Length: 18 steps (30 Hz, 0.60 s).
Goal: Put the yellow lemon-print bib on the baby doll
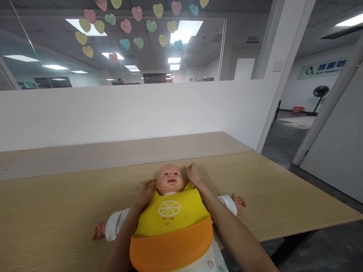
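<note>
A baby doll in white clothes lies on its back on the table, arms spread to both sides. Across its chest is a yellow bib with a lemon-slice print and an orange catch pocket at the bottom. My left hand is beside the doll's head on the left, fingers closed on the bib's yellow neck strap. On the other side of the head, my right hand pinches the other strap, its yellow tip showing above my fingers. The parts of the straps inside my fingers are hidden.
The wooden table meets a white half wall at the back. Above it is a glass pane with heart-shaped notes. To the right are a doorway, a door and a standing fan.
</note>
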### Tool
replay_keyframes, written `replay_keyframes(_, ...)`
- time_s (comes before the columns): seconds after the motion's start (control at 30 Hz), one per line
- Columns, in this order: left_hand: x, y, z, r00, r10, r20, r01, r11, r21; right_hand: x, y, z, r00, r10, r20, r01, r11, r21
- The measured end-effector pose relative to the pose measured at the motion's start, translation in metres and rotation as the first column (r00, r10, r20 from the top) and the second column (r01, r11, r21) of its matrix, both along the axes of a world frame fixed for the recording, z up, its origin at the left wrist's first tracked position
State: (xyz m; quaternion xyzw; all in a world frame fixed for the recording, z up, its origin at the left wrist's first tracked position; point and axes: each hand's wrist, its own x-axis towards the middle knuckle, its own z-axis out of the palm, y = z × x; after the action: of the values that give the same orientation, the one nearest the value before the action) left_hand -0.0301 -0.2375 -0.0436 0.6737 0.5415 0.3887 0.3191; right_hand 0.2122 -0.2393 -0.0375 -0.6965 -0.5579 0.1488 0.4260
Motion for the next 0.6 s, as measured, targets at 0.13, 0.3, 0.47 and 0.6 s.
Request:
replay_keyframes(0.13, -0.010, -0.008, 0.007, 0.959, 0.076, 0.273, -0.083, 0.996, 0.015, 0.007, -0.012, 0.021, 0.974, 0.023, -0.224, 0.000, 0.995, 0.104)
replay_keyframes(0.3, -0.016, -0.038, 0.035, 0.867, -0.016, 0.498, 0.008, 1.000, 0.019, -0.004, -0.053, 0.058, 0.812, 0.373, -0.448, -0.219, 0.907, 0.359)
replay_keyframes(0.47, -0.012, -0.070, 0.057, 0.900, -0.166, 0.404, 0.121, 0.983, 0.135, -0.042, -0.094, 0.092, 0.647, 0.719, -0.255, -0.605, 0.687, 0.403)
replay_keyframes(0.6, -0.011, -0.087, 0.067, 0.905, -0.290, 0.310, 0.244, 0.953, 0.178, -0.067, -0.106, 0.109, 0.660, 0.740, 0.127, -0.732, 0.596, 0.330)
